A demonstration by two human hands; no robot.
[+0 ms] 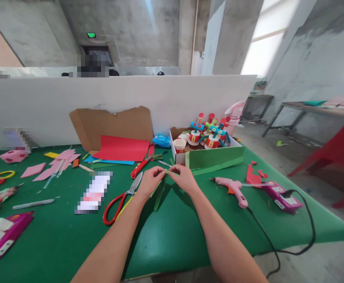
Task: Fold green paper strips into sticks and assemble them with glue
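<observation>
Over the middle of the table, my left hand (pixel 151 181) and my right hand (pixel 183 179) meet at the fingertips. Both pinch narrow green paper strips (pixel 160 195), whose ends hang below the fingers toward the tabletop. How the strips join between the fingertips is too small to make out. Beside my left wrist lie red-handled scissors (pixel 121 200), blades pointing away from me. A pink glue gun (pixel 232 189) rests to the right of my right hand, with its cord running off the table's front.
Behind my hands stands a box (pixel 216 155) of paper-cup figures. Red paper sheets (pixel 124 148) lie back left, near a red-handled tool (pixel 138 169). A purple power strip (pixel 282 196) sits at right; pink paper pieces (pixel 56 165) are scattered left. A white partition (pixel 115 92) borders the green table (pixel 172 243).
</observation>
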